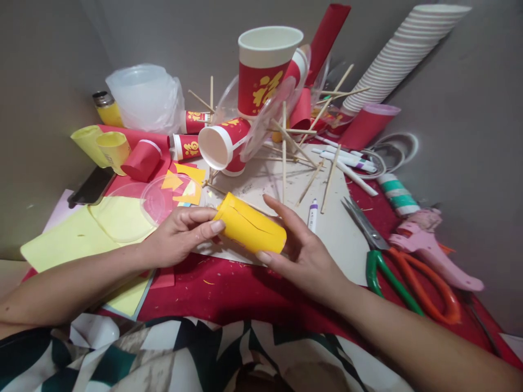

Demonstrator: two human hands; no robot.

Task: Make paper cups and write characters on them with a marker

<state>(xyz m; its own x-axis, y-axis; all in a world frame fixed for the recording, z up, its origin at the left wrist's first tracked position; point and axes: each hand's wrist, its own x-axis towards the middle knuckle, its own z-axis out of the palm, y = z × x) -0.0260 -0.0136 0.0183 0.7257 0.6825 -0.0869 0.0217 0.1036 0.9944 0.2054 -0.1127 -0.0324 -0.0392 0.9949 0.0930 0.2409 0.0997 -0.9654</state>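
Now | left hand (pixel 182 231) pinches yellow tube (pixel 253 226) | right hand (pixel 310 258) spread at other end

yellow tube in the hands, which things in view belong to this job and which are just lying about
Belongs: yellow tube, gripped by the left hand; right hand at its other end.

Seemingly lying about, untouched: scissors, pink tool, purple-capped marker, stack of paper cups.

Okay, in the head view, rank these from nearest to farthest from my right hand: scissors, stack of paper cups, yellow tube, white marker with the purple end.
From your right hand:
1. Yellow tube: against it, on its left.
2. White marker: just beyond it.
3. Scissors: off to its right.
4. Stack of paper cups: far back, right.
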